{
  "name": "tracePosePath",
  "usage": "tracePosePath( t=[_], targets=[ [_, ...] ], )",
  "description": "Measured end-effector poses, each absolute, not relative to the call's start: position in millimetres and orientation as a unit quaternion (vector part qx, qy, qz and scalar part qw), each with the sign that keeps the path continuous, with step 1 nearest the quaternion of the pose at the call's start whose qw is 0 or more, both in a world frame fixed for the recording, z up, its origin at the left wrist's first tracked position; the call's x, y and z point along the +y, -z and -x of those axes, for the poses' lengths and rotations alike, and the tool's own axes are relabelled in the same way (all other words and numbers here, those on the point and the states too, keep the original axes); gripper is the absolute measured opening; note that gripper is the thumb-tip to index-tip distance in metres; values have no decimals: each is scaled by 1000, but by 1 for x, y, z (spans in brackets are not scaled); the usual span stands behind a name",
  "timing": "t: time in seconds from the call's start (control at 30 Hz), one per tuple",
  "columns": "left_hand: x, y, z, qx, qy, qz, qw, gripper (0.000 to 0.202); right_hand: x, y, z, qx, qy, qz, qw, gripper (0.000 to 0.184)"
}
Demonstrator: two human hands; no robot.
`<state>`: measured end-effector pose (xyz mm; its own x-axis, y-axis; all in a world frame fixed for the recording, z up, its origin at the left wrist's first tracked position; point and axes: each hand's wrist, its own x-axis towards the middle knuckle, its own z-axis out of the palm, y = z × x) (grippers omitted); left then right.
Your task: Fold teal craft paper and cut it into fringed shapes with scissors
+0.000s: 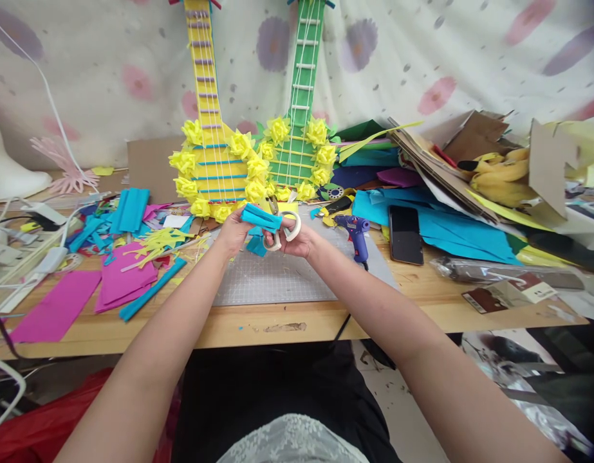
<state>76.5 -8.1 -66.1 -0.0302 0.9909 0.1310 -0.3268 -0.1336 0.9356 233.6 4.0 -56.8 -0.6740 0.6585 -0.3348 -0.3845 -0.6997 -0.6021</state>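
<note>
Where the two forearms meet above the gray cutting mat [297,283], a folded piece of blue crepe paper [260,217] is held up near the bases of two guitar-shaped crafts, its right end just beside the scissors. The person's left hand [235,233] pinches it by its left end, while the right hand [299,243] grasps a pair of white-handled scissors [295,226], fingers at the loops; whether the blades are parted cannot be told. Just below the hands, a smaller blue scrap [257,244] shows over the mat. Behind stand a yellow paper guitar [222,168] and, to its right, a green paper guitar [304,96], both edged with yellow paper flowers and strung with white cords. Right of the hands, a blue glue gun [357,236] lies on the mat's edge, near a black smartphone [406,235] and broad sheets of blue paper [463,235]. Leftward, magenta sheets [58,305], a rolled or folded blue strip [152,290] and yellow shreds [161,244] are scattered over the wooden table [219,335]. A flower-patterned curtain [393,83] hangs at the back.
</note>
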Motion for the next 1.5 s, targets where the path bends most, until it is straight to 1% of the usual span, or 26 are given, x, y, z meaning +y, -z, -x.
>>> tracePosePath(
  t=[0.13, 0.2, 0.27, 0.37, 0.43, 0.53, 0.6, 0.67, 0.93, 1.2, 1.4, 1.5],
  targets=[
    [-8, 65, -73, 369, -590, -467, 545, 32, 4, 56, -234, -283, -868, 277, 299, 3],
    [-8, 63, -70, 372, -574, -482, 548, 33, 4, 54, -234, -306, -852, 296, 304, 10],
    [-10, 62, -67, 371, -556, -490, 560, 37, 3, 53, -235, -352, -814, 322, 333, 19],
    [-12, 61, -63, 345, -529, -464, 621, 42, 5, 53, -238, -438, -694, 375, 431, 31],
    [-14, 59, -63, 324, -520, -416, 671, 35, 8, 55, -241, -486, -594, 418, 486, 34],
    [-15, 54, -73, 348, -524, -348, 695, 20, 11, 59, -245, -557, -454, 479, 503, 34],
    [-14, 51, -84, 397, -524, -328, 679, 19, 11, 62, -246, -594, -383, 505, 495, 33],
    [-14, 49, -95, 435, -526, -318, 658, 17, 9, 65, -245, -610, -350, 509, 496, 32],
    [-19, 49, -116, 472, -553, -247, 641, 9, 1, 74, -238, -580, -341, 507, 539, 31],
    [-13, 49, -119, 487, -556, -216, 638, 5, 1, 76, -234, -557, -345, 508, 559, 33],
    [-13, 48, -125, 504, -567, -217, 614, 11, 5, 78, -232, -545, -351, 516, 561, 38],
    [-15, 47, -124, 496, -597, -209, 595, 13, 6, 80, -237, -542, -403, 500, 542, 42]
  ],
)
